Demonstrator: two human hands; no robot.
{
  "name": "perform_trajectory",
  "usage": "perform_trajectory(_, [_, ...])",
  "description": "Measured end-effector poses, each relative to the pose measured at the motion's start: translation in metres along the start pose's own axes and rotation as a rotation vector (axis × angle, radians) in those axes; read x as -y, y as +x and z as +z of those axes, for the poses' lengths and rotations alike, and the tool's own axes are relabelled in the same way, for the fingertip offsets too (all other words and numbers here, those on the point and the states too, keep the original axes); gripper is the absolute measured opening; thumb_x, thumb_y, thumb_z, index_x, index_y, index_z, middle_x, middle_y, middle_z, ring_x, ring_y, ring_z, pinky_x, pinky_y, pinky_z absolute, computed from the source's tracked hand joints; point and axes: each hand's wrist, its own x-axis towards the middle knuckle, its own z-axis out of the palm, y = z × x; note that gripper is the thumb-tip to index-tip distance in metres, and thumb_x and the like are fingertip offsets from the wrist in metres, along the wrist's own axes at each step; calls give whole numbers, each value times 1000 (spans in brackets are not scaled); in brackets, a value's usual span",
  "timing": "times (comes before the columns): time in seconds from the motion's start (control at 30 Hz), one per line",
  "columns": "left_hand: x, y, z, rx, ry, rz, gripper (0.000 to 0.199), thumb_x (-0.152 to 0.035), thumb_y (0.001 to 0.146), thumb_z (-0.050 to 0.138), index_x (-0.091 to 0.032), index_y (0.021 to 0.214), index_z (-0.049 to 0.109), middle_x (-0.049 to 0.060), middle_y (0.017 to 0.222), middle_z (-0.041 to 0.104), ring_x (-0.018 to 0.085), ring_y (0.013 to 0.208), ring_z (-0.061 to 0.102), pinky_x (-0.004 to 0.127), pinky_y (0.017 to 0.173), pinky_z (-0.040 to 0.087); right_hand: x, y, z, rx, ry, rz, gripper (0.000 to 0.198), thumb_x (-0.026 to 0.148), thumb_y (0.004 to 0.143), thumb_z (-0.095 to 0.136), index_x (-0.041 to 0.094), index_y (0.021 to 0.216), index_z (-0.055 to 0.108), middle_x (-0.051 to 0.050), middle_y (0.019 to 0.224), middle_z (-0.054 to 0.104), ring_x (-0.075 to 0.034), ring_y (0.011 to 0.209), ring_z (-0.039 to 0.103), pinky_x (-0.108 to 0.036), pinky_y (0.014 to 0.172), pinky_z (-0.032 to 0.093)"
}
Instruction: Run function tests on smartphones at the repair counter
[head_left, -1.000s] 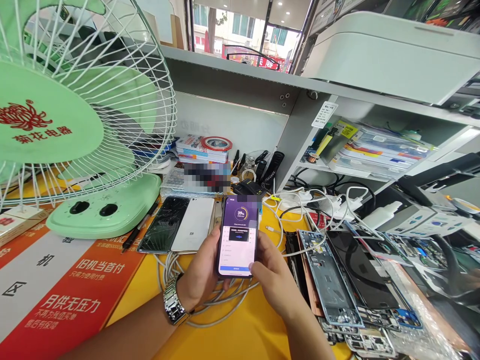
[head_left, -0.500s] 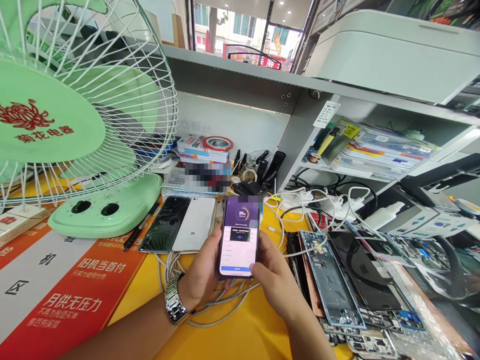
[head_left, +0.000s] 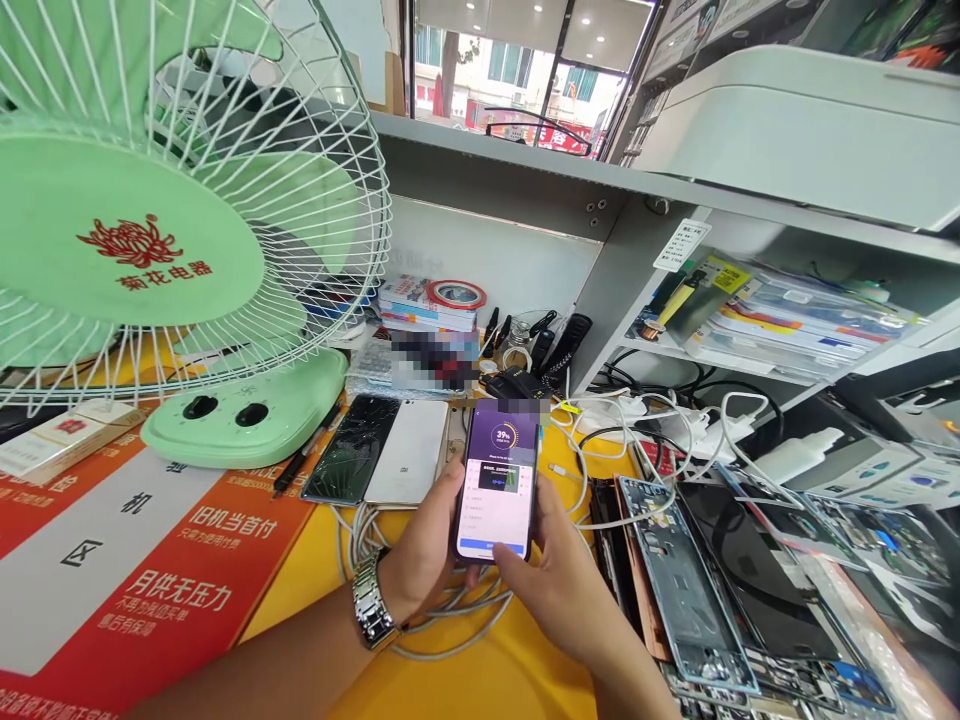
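Observation:
A lit smartphone (head_left: 491, 500) is held upright-tilted above the yellow tabletop. Its screen shows a purple band with 39%, a small dark pop-up and a blue bar at the bottom. My left hand (head_left: 424, 540), with a metal watch (head_left: 373, 600) at the wrist, grips the phone's left side; some fingers are hidden behind it. My right hand (head_left: 551, 570) wraps the right edge, its thumb over the blue bar. Behind the phone lie a white phone (head_left: 407, 452) and a dark phone with cracked glass (head_left: 351, 450). Coiled grey cable (head_left: 457, 620) passes beneath my hands.
A green fan (head_left: 247, 410) stands at the left over a red and white printed mat (head_left: 180, 560). Phone frames (head_left: 686, 580) and dark screens (head_left: 757, 570) are piled at the right. White chargers (head_left: 720, 430) and tangled cables sit before the shelf (head_left: 600, 260).
My right thumb has shifted left along the bottom of the screen, onto the blue bar. The whole view has moved, so everything appears slightly further right.

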Motion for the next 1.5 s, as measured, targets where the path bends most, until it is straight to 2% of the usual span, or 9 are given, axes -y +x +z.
perform_trajectory(0.2, [2,1,-1,-13,23,-12,47,-53,96,36,-18,120,55,3,72,65,14,48,57,18,29,39,1,0,-1,19,22,20,64,7,79,56,25,138,38,-8,131,56,-23,116,58,-43,103,45])
perform_trajectory(0.37, [4,1,-2,-9,29,-25,51,-52,97,33,-18,131,50,3,73,65,16,51,59,19,29,39,0,-2,-2,45,85,27,63,11,83,56,25,141,36,-9,135,54,-24,120,56,-43,103,45])
perform_trajectory(0.5, [4,1,-2,-3,21,-36,53,-51,97,32,-19,136,47,5,79,67,17,56,62,18,29,40,-2,-3,-4,60,95,23,61,12,85,55,25,142,36,-9,133,56,-25,115,59,-44,100,47])
perform_trajectory(0.77, [2,1,-1,3,8,-28,52,-52,97,34,-19,132,51,4,75,65,16,53,60,18,30,41,0,-3,-3,55,90,22,64,11,84,56,25,143,35,-9,135,54,-26,121,55,-46,102,45])
perform_trajectory(1.07, [3,1,-2,9,-12,-32,53,-56,95,38,-20,131,54,6,78,67,16,53,61,17,31,39,0,-3,-3,57,113,22,66,8,79,55,26,141,40,-8,127,60,-25,109,61,-45,97,50])
perform_trajectory(1.33, [-2,1,3,-22,7,-40,50,-53,95,39,-17,124,57,6,75,67,14,47,58,18,29,38,3,-2,-2,35,133,14,71,6,74,54,26,142,43,-7,125,62,-28,117,57,-47,99,50])
perform_trajectory(1.5, [-1,2,2,-10,-17,-47,51,-53,95,38,-18,127,56,5,74,67,15,46,58,18,29,38,2,-2,-3,20,119,5,74,6,74,54,26,143,41,-8,128,60,-27,120,55,-48,104,45])
